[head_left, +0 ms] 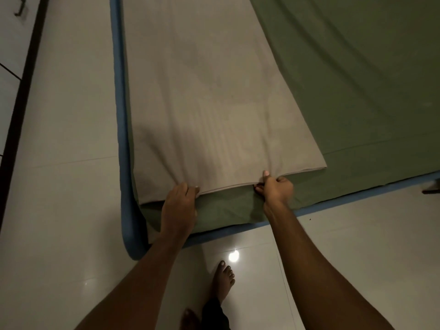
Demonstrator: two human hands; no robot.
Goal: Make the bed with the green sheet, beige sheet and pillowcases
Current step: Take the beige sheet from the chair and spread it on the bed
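Beige sheet [209, 103], folded, on green sheet [357, 79] along bed [119, 103] edge; near hem pinched by left hand [179, 201] and right hand [277, 189]; risk: uneven pull likely skews it, rucking the green sheet.

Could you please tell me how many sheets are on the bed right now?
2. The green sheet covers the mattress; the beige sheet lies folded on top of it along the left side. Others may be hidden underneath.
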